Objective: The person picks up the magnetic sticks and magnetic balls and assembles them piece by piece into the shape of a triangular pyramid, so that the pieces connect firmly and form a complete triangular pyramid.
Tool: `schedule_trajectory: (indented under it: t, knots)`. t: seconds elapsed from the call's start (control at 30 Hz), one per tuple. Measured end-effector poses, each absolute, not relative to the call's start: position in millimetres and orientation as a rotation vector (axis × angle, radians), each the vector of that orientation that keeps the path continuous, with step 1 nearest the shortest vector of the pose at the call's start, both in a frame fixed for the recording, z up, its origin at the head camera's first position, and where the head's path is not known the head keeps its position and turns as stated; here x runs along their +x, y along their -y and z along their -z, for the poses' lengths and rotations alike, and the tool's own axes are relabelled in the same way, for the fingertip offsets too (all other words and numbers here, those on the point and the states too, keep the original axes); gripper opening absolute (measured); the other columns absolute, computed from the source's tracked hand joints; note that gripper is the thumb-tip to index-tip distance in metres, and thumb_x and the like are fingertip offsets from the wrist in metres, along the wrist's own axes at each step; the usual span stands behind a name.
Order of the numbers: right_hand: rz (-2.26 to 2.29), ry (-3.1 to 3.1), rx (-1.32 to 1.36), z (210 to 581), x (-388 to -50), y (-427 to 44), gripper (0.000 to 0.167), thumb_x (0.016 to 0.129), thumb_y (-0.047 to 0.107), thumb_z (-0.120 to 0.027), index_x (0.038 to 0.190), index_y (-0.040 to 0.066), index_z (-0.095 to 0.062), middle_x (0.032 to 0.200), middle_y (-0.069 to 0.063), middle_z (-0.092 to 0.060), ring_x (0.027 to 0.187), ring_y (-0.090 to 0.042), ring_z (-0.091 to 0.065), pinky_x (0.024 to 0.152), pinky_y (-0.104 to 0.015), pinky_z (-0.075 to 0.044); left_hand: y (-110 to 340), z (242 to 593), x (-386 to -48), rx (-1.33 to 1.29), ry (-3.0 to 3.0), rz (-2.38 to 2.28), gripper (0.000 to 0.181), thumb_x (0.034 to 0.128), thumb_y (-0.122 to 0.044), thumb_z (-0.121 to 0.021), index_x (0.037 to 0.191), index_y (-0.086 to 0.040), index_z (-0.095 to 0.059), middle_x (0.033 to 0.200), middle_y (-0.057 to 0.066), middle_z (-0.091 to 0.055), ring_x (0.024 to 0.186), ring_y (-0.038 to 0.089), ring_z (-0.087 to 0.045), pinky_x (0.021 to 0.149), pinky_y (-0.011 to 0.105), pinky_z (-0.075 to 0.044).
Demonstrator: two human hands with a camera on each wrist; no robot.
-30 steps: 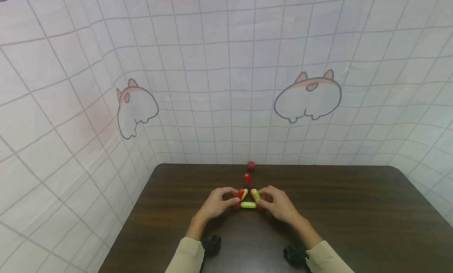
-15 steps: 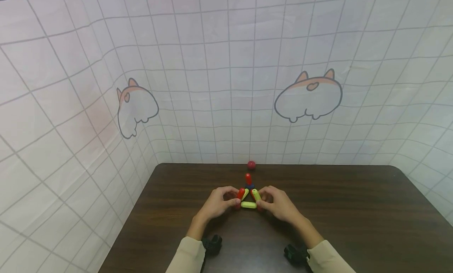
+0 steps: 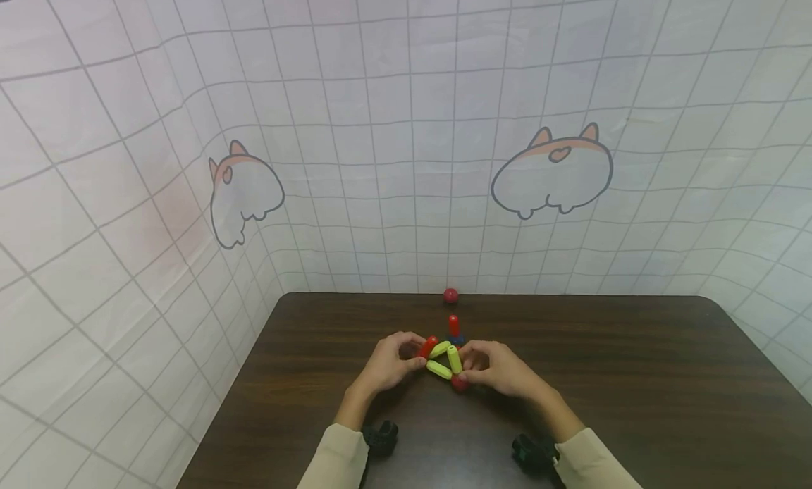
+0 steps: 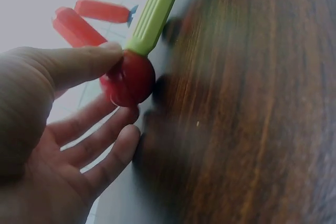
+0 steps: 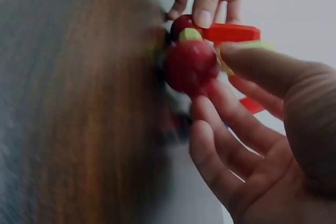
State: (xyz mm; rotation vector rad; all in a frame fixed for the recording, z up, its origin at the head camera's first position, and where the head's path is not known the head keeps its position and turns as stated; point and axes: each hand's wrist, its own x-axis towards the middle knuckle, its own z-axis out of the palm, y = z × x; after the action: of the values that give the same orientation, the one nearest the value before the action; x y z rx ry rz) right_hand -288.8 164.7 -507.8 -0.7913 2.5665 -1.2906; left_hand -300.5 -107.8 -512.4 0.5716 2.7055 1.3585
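Between the hands is a triangular frame of rods joined by balls. My left hand (image 3: 391, 358) pinches its left corner, a red ball (image 4: 131, 78) from which a red rod (image 3: 428, 346) rises at a tilt. At the right corner my right hand (image 3: 497, 368) grips another red ball (image 5: 191, 67) with thumb and fingers. A yellow-green rod (image 3: 454, 359) stands up there. The front yellow-green rod (image 3: 439, 369) links these two corners. Behind, a dark blue ball (image 3: 455, 340) carries an upright red rod (image 3: 453, 325). Fingers partly hide the right side.
A loose red ball (image 3: 450, 296) lies at the far edge of the dark wooden table (image 3: 603, 376). Behind it hangs a white gridded cloth (image 3: 393, 158) with cartoon animals. Black wrist devices (image 3: 380, 438) sit under both wrists.
The frame has turned: its right corner came toward me, and the front rod now slants instead of lying level. The back red rod shifted right. Both hands keep their hold.
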Motion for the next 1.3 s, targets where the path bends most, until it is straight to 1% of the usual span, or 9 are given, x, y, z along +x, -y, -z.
schedule_trajectory:
  t: [0.1,0.27,0.43,0.53,0.63,0.7,0.83,0.93,1.3]
  knots:
    - [1.305,-2.55,-0.767,506.0,-288.9,-166.7,0.018,0.095,0.025,-0.074,0.11,0.017,-0.07,0.092,0.004,-0.069,0.085,-0.009,-0.063,0.073,-0.027,-0.051,107.8,513.3,-300.6,0.545,-2.769,-1.359,0.024,0.0891,-0.017,-0.08,0.112,-0.016,-0.074,0.106,0.004,-0.067,0.096,0.019,-0.066,0.085,0.038,-0.053]
    - [1.434,-2.627,-0.569,500.8,-288.2,-168.0,0.02,0.096,0.017,-0.07,0.114,0.009,-0.066,0.094,-0.004,-0.068,0.075,-0.014,-0.062,0.061,-0.028,-0.052,107.2,515.4,-301.7,0.505,-2.831,-1.36,0.024,0.0871,-0.016,-0.082,0.11,-0.015,-0.075,0.092,0.003,-0.062,0.081,0.012,-0.056,0.07,0.027,-0.047]
    - [1.513,-2.654,-0.443,498.6,-287.7,-169.1,0.037,0.096,0.015,-0.07,0.13,0.006,-0.06,0.117,-0.016,-0.068,0.085,-0.018,-0.065,0.061,-0.029,-0.053,105.8,516.1,-302.8,0.487,-2.821,-1.371,0.024,0.0884,-0.015,-0.081,0.112,-0.015,-0.075,0.079,-0.002,-0.06,0.071,0.009,-0.052,0.063,0.024,-0.042]
    - [1.497,-2.662,-0.444,499.9,-288.0,-170.0,0.045,0.097,0.015,-0.069,0.139,0.005,-0.056,0.131,-0.019,-0.063,0.089,-0.018,-0.066,0.063,-0.028,-0.053,104.9,516.4,-302.9,0.487,-2.813,-1.368,0.025,0.0897,-0.016,-0.079,0.114,-0.015,-0.075,0.075,-0.005,-0.059,0.067,0.008,-0.051,0.059,0.022,-0.041]
    - [1.486,-2.638,-0.465,501.6,-288.7,-170.9,0.052,0.097,0.015,-0.069,0.145,0.007,-0.052,0.138,-0.019,-0.058,0.088,-0.018,-0.067,0.063,-0.029,-0.053,104.0,516.2,-302.1,0.486,-2.81,-1.365,0.025,0.09,-0.016,-0.079,0.115,-0.016,-0.075,0.074,-0.006,-0.058,0.066,0.007,-0.05,0.059,0.022,-0.04]
    - [1.481,-2.595,-0.496,502.8,-289.7,-171.6,0.057,0.097,0.014,-0.068,0.15,0.008,-0.047,0.138,-0.021,-0.058,0.086,-0.019,-0.067,0.063,-0.03,-0.053,103.7,515.9,-301.8,0.489,-2.804,-1.367,0.026,0.0904,-0.016,-0.079,0.116,-0.016,-0.075,0.075,-0.006,-0.059,0.066,0.007,-0.05,0.059,0.022,-0.04]
    - [1.467,-2.5,-0.567,504.3,-291.2,-173.7,0.065,0.1,0.014,-0.065,0.157,0.011,-0.037,0.118,-0.023,-0.068,0.082,-0.025,-0.068,0.064,-0.037,-0.055,103.4,515.6,-301.2,0.505,-2.787,-1.359,0.028,0.0918,-0.016,-0.077,0.12,-0.017,-0.074,0.078,-0.006,-0.061,0.069,0.008,-0.052,0.062,0.022,-0.042]
    - [1.463,-2.483,-0.57,505.1,-292.0,-175.1,0.064,0.1,0.015,-0.064,0.158,0.012,-0.035,0.106,-0.021,-0.072,0.081,-0.027,-0.069,0.065,-0.039,-0.055,103.5,515.8,-301.0,0.525,-2.772,-1.362,0.029,0.093,-0.014,-0.076,0.122,-0.018,-0.072,0.081,-0.005,-0.063,0.072,0.008,-0.055,0.064,0.024,-0.044]
    - [1.523,-2.547,-0.556,510.6,-296.6,-178.6,0.034,0.105,0.023,-0.059,0.133,0.005,-0.062,0.099,-0.014,-0.07,0.081,-0.021,-0.066,0.067,-0.033,-0.057,104.9,514.0,-300.3,0.522,-2.676,-1.429,0.03,0.097,-0.016,-0.069,0.127,-0.017,-0.065,0.116,0.006,-0.073,0.095,0.016,-0.068,0.079,0.035,-0.053]
